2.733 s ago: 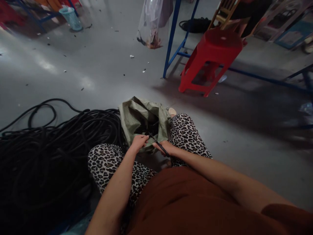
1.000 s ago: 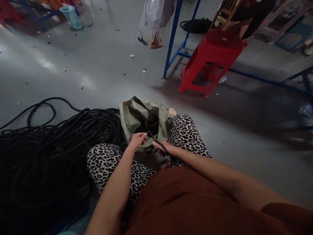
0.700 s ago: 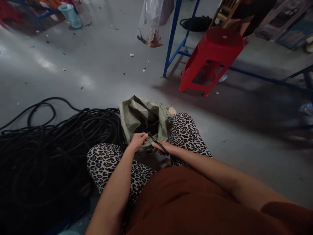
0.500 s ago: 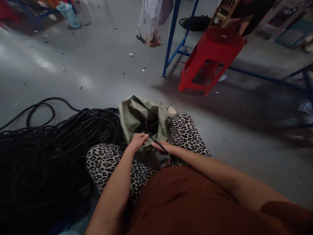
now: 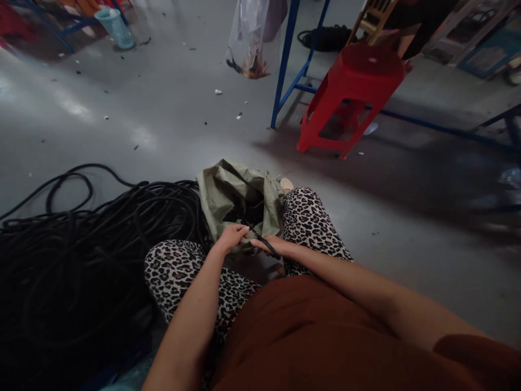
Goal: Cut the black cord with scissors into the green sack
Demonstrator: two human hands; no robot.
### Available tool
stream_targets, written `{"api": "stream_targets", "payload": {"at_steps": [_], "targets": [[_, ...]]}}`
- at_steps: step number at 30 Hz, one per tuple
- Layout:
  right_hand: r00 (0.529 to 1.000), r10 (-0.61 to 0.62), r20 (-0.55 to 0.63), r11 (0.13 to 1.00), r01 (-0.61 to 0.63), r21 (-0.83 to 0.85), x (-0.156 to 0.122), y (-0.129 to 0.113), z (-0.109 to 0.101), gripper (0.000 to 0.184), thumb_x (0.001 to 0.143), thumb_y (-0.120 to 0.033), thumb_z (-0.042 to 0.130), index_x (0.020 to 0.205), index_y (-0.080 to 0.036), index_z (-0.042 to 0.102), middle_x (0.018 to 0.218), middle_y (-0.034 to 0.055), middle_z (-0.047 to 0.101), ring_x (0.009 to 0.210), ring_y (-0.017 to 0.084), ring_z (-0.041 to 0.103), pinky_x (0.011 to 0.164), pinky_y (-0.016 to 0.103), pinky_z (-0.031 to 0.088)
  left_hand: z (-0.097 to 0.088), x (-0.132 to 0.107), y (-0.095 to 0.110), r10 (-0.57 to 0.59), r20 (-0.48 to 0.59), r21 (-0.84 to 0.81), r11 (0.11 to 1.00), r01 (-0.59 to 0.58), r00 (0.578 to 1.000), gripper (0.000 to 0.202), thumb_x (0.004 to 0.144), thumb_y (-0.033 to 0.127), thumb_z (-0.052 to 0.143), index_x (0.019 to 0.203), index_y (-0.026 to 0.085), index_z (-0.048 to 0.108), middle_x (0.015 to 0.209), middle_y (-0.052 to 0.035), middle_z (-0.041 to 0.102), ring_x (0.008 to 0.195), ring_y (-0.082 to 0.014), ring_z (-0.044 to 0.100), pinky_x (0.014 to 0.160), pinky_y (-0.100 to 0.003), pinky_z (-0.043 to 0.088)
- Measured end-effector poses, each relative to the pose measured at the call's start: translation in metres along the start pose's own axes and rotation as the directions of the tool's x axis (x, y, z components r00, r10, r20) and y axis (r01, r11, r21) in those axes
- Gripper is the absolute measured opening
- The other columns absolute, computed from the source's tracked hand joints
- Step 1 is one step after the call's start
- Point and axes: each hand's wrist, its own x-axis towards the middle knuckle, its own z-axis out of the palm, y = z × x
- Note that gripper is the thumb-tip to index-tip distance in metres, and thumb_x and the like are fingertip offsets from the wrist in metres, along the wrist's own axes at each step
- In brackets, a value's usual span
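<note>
My right hand [image 5: 268, 244] is closed around the handles of dark scissors [image 5: 260, 237], whose blades point up and left over an open green woven sack [image 5: 209, 190]. Just left of the blades, my left hand [image 5: 235, 235] is pinched, its fingertips close to them. Whatever lies between those fingertips is too small to make out. Dark pieces [image 5: 254, 209] lie inside the sack, which stands between my knees. On the floor at the left, beside the sack, is a large heap of black rubber-like tubing [image 5: 163, 206] in loose coils.
A red plastic stool [image 5: 354, 98] stands ahead on the right, by a blue metal frame [image 5: 284, 70]. A clear plastic bag [image 5: 254, 43] with scraps hangs near the frame. Farther back at the left is a light blue basket [image 5: 116, 28]. Small scraps dot the grey floor.
The scissors' handles look closer together than before. Both hands stay over the sack, with the left shifted very slightly right and down.
</note>
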Motion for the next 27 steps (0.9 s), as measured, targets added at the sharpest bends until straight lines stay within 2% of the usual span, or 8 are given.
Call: {"api": "stream_targets", "payload": {"at_steps": [6,13,15,18,21,27], "targets": [[0.996,0.059,-0.059,0.998,-0.06,-0.018,0.0,0.001,0.003,0.059,0.104,-0.063,0.052,0.078,-0.013,0.07,0.068,0.0073,0.068,0.06,0.018,0.065,0.054,0.023,0.05,-0.001,-0.001,-0.001,0.014,-0.025,0.029,0.999,-0.014,1.0,0.042,0.079,0.053,0.074,0.058,0.018,0.064,0.05,0.0021,0.056,0.049,-0.0111,0.048,0.054,-0.025,0.037],[0.996,0.064,-0.066,0.997,-0.062,0.042,0.009,0.012,0.009,0.064,0.104,-0.068,0.05,0.07,-0.015,0.065,0.057,0.0043,0.063,0.05,0.015,0.062,0.046,0.021,0.046,-0.001,0.002,-0.004,0.017,-0.038,0.015,1.0,-0.016,0.999,0.039,0.079,0.053,0.074,0.069,0.016,0.069,0.059,-0.0008,0.066,0.053,-0.0123,0.055,0.056,-0.024,0.043],[0.993,0.072,-0.091,0.996,-0.067,0.063,0.011,0.013,0.009,0.064,0.103,-0.067,0.051,0.069,-0.015,0.065,0.056,0.0034,0.062,0.048,0.015,0.062,0.047,0.021,0.047,-0.001,0.004,-0.005,0.01,-0.059,-0.016,1.0,-0.011,0.998,0.034,0.08,0.049,0.074,0.078,0.016,0.071,0.066,-0.0015,0.07,0.057,-0.013,0.059,0.058,-0.025,0.046],[0.987,0.09,-0.133,0.992,-0.078,0.098,0.013,0.013,0.008,0.062,0.104,-0.065,0.053,0.069,-0.015,0.065,0.055,0.003,0.062,0.046,0.014,0.06,0.048,0.021,0.048,-0.002,0.005,-0.008,-0.021,-0.117,-0.07,0.997,0.013,0.993,0.022,0.081,0.035,0.074,0.088,0.015,0.071,0.073,-0.0019,0.072,0.06,-0.0126,0.061,0.062,-0.025,0.048],[0.983,0.102,-0.153,0.987,-0.081,0.137,0.013,0.011,0.006,0.061,0.103,-0.064,0.055,0.069,-0.014,0.064,0.054,0.003,0.062,0.044,0.013,0.058,0.047,0.02,0.047,-0.004,0.006,-0.01,-0.025,-0.125,-0.054,0.998,0.018,0.992,0.014,0.081,0.028,0.07,0.084,0.015,0.071,0.071,-0.0007,0.071,0.059,-0.0123,0.06,0.062,-0.025,0.047],[0.985,0.104,-0.136,0.982,-0.08,0.173,0.011,0.01,0.007,0.063,0.102,-0.066,0.056,0.063,-0.017,0.058,0.051,0.0017,0.058,0.04,0.012,0.055,0.043,0.02,0.045,-0.006,0.005,-0.01,-0.005,-0.116,-0.013,1.0,0.004,0.993,0.016,0.08,0.03,0.067,0.075,0.015,0.07,0.065,0.0014,0.067,0.053,-0.0108,0.055,0.06,-0.025,0.044]]}}
